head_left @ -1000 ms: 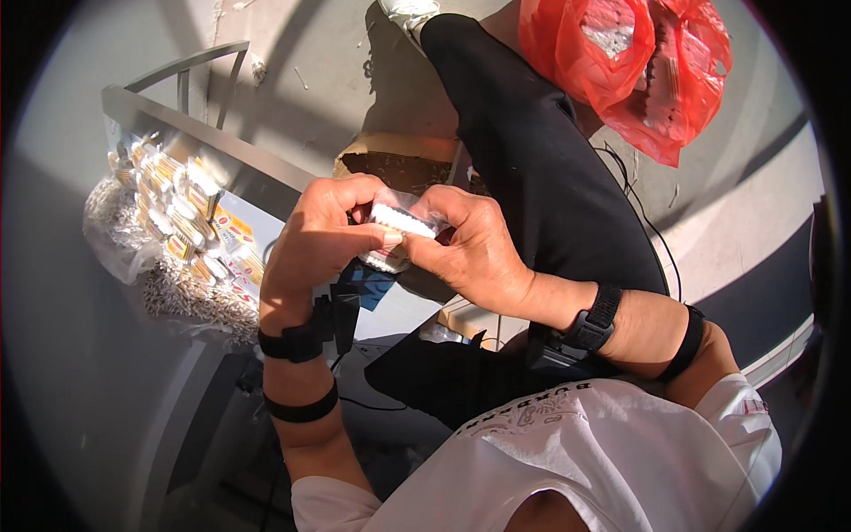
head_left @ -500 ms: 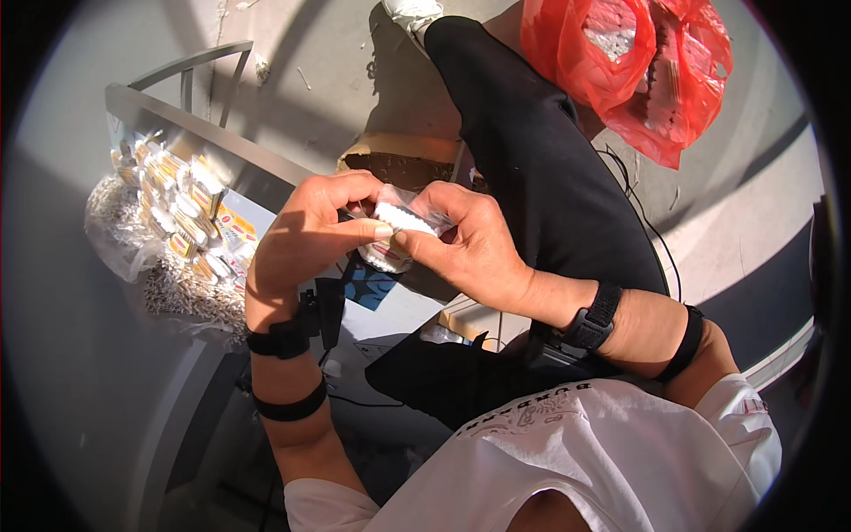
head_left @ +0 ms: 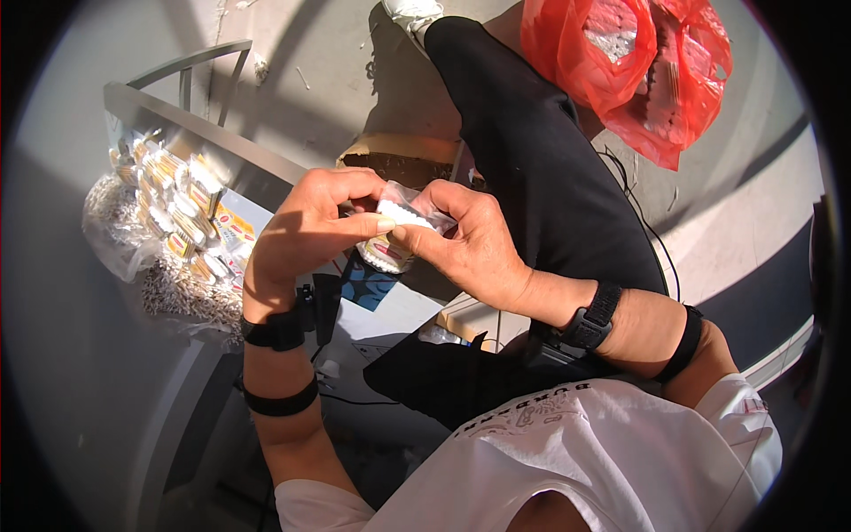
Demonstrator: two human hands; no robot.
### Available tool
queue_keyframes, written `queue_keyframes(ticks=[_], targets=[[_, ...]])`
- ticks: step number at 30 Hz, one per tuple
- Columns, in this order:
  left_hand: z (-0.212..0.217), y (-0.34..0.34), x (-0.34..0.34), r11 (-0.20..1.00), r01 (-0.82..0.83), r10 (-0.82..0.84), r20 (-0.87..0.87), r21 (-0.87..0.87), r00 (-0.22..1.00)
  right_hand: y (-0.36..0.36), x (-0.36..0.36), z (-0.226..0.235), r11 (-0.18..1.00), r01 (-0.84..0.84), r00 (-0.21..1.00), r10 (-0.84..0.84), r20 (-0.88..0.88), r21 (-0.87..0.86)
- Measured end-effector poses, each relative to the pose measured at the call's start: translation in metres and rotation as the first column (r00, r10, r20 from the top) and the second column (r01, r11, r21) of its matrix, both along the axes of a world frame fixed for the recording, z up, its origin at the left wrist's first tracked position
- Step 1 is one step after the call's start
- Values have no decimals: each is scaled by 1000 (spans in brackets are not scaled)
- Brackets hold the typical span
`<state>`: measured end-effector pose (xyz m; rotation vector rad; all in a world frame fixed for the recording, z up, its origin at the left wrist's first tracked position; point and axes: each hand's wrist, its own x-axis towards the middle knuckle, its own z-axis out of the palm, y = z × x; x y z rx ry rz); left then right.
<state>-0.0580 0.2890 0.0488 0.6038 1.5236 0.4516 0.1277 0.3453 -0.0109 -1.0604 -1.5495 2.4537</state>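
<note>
- Floor (head_left: 355,80) grey and sunlit, spread under everything, crossed by long dark shadows.
- Black trouser leg (head_left: 541,168) stretched up the middle, ending in a white shoe (head_left: 412,11) at the top edge.
- White shirt (head_left: 603,461) low at the bottom edge, near the right corner.
- Red plastic bag (head_left: 638,71) in the top right corner of the floor, crumpled, with pale stuff inside.
- Clear bag of tiny pale bits (head_left: 124,239) on the left side, under a grey metal rail (head_left: 204,133).
- Rows of small yellow and white packs (head_left: 182,213) piled on top of that bag, just beside the rail.
- Brown cardboard box (head_left: 399,160) behind the hands, touching the trouser leg.
- Left hand (head_left: 306,235) curled shut, thumb and fingers pinching the small clear packet (head_left: 403,217).
- Right hand (head_left: 465,248) closed too, pinching the same packet from the other side.
- Small clear packet with white stuff inside, up in the air between both hands, above a blue and white sheet (head_left: 372,293).
- Black bands (head_left: 275,332) round both wrists.
</note>
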Motion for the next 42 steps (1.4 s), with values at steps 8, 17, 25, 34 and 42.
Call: queue_keyframes(ticks=[8, 17, 25, 34, 42], targets=[[-8, -1, 0, 993, 60, -55, -54, 102, 997, 2, -2, 0, 996, -8, 999, 12, -40, 87], [-5, 2, 1, 996, 87, -83, 91, -33, 992, 1, 9, 3, 989, -27, 1000, 27, -2, -147], [-13, -2, 2, 996, -39, 53, 198, -75, 979, -1, 9, 4, 991, 3, 1000, -7, -29, -132], [10, -14, 26, 946, -185, 258, -274, 266, 926, 20, 7, -3, 929, 30, 990, -79, -118, -368], [-38, -68, 128, 367, -395, 918, -260, 842, 299, 25, -8, -2, 878, -3, 998, -25, -52, -479]])
